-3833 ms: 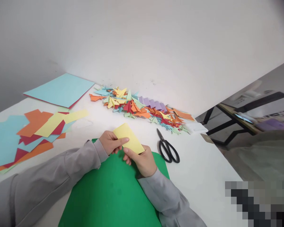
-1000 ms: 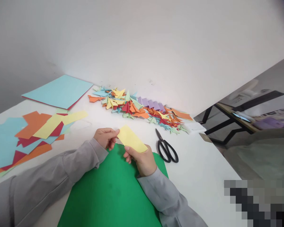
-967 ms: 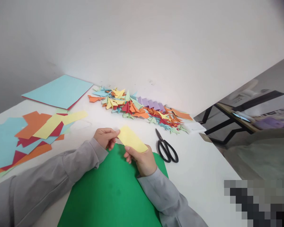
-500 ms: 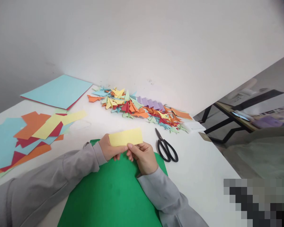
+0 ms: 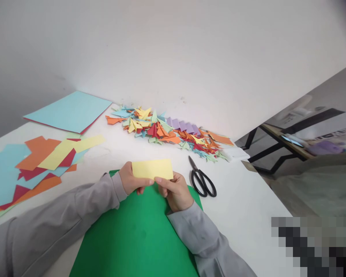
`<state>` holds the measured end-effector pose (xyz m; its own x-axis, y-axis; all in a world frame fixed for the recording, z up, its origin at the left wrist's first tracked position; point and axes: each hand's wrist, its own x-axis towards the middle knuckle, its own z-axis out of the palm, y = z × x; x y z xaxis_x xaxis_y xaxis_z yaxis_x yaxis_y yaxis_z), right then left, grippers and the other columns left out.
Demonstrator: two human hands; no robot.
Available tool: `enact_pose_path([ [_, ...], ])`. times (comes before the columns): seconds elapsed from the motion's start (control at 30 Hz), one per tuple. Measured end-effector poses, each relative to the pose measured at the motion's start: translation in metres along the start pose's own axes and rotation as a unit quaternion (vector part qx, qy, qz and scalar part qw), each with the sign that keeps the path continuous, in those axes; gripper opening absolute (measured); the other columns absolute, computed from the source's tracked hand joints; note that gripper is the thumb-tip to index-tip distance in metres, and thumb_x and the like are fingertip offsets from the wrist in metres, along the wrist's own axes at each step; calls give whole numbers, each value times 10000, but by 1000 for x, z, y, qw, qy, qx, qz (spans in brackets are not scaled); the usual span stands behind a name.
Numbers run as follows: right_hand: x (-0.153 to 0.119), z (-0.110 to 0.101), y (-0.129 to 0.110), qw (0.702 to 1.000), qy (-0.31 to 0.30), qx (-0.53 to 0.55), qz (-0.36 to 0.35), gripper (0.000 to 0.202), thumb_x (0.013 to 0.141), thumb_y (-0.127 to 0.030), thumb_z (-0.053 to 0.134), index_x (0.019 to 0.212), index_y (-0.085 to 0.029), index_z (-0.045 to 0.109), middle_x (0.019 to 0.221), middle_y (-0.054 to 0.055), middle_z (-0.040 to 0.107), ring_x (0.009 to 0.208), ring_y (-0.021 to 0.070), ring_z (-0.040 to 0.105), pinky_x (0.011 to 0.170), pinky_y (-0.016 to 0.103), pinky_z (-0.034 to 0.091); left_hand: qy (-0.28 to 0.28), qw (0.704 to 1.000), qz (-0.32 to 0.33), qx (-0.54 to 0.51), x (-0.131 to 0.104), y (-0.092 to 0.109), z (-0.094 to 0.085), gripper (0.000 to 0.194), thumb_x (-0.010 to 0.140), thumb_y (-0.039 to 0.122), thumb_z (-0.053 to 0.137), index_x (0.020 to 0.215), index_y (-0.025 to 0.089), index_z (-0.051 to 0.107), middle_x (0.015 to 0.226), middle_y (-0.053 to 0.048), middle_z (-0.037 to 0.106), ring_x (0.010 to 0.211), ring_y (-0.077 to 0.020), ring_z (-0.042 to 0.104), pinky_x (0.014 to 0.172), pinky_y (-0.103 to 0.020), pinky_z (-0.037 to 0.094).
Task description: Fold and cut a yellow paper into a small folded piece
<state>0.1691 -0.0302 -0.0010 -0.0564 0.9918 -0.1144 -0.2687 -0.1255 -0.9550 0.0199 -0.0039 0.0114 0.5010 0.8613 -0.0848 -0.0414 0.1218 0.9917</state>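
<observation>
A small yellow rectangle of paper [image 5: 152, 168] is held up between my two hands. My left hand [image 5: 132, 181] pinches its left end, thumb lying along the lower edge. My right hand [image 5: 175, 192] grips the lower right part, its thumb tip almost meeting the left thumb at the middle. Other fingers are partly hidden behind the paper. Beneath both hands lies a large green sheet [image 5: 132, 234]. To the right of my right hand, black-handled scissors [image 5: 201, 179] lie with their point away from me.
Overlapping coloured paper scraps [image 5: 43, 157] lie at the left, behind them a light blue sheet [image 5: 69, 111] over a red one. Several small folded paper planes [image 5: 161, 129] are heaped along the wall. Another table [image 5: 282, 140] stands beyond the right edge.
The yellow paper has tilted slightly, its right end a little lower. Both hands keep their hold in nearly the same place.
</observation>
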Motion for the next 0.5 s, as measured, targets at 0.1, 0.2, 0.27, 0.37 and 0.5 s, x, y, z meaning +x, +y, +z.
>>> enact_pose_path([
  [0.1,0,0,-4,1000,-4,27,13,329,550,-221,708,371,-151,442,257,-64,398,266,28,287,344,209,158,-4,1000,6,6,1,-1,-1,166,581,232,637,542,91,558,319,23,481,274,-79,414,298,-198,333],
  [0.2,0,0,-7,996,-17,77,31,327,560,-209,690,369,-155,430,274,-67,386,265,30,285,332,208,149,1,1000,5,0,2,-2,-1,195,583,258,649,574,78,573,311,24,480,265,-77,408,293,-195,324],
  [0.27,0,0,-7,994,-31,103,36,329,573,-198,677,371,-155,421,288,-68,381,269,28,286,327,202,149,6,1000,3,-6,2,-2,-2,217,575,272,660,585,72,577,309,23,482,262,-77,407,288,-194,325],
  [0.37,1,-5,-9,989,-45,134,39,323,591,-176,663,386,-153,416,302,-71,371,279,23,278,324,191,148,7,1000,3,-19,4,-3,-3,217,559,265,670,569,74,568,307,22,484,258,-75,405,280,-190,327],
  [0.5,5,-19,-13,969,-30,237,58,333,570,-157,674,424,-161,374,335,-92,340,307,23,262,327,171,156,14,997,-19,-79,7,-5,-8,216,519,241,680,602,85,556,293,33,479,229,-83,388,251,-193,308],
])
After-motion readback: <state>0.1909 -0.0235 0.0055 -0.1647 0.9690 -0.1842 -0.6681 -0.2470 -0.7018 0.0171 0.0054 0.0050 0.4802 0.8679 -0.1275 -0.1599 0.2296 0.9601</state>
